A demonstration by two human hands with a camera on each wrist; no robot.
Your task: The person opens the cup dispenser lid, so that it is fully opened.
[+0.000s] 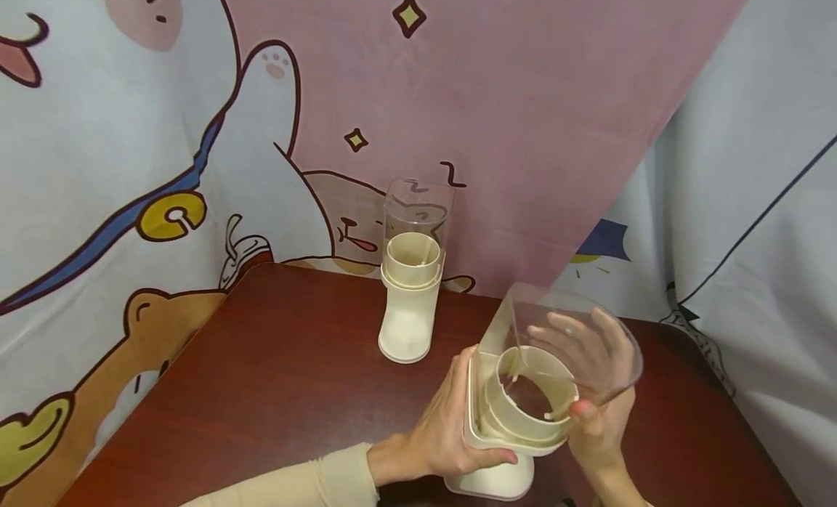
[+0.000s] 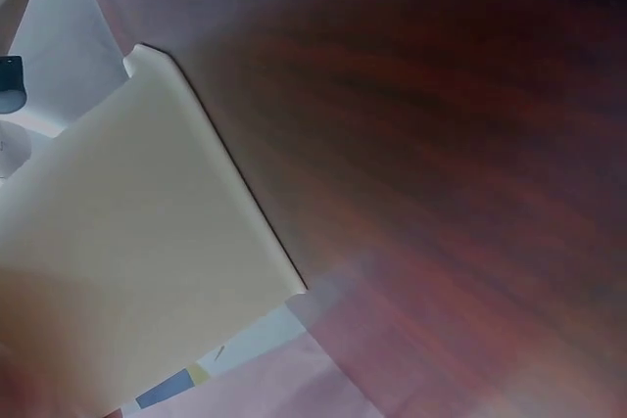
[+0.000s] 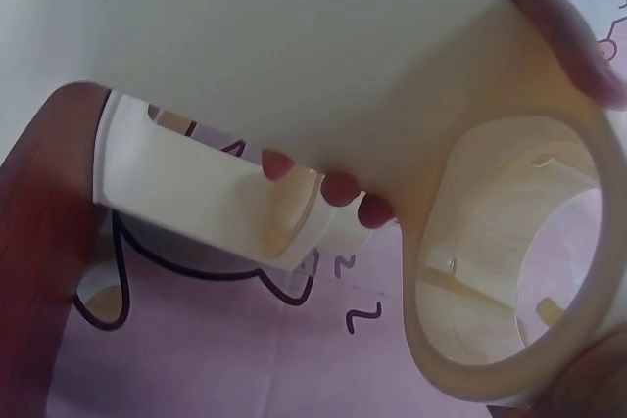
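A cream plastic stand point(image 1: 487, 412) with a round collar point(image 1: 530, 398) carries a clear plastic hopper point(image 1: 530, 311), tilted toward the viewer near the table's front right. My left hand point(image 1: 447, 427) grips the stand's left side below the collar, thumb along the front. With my right hand point(image 1: 604, 420) I hold the clear hopper's right wall, thumb by the collar and fingers showing through the plastic. In the right wrist view the stand's underside point(image 3: 509, 359) shows a rounded opening, with left-hand fingertips point(image 3: 339, 189) at its edge. The left wrist view shows a broad cream side point(image 2: 167, 212).
A second cream stand point(image 1: 408, 318) with a clear hopper point(image 1: 418, 202) stands upright at the back of the dark red-brown table point(image 1: 281, 391). Behind the table hangs a cartoon-printed cloth point(image 1: 510, 129), with pale cloth point(image 1: 765, 238) at the right.
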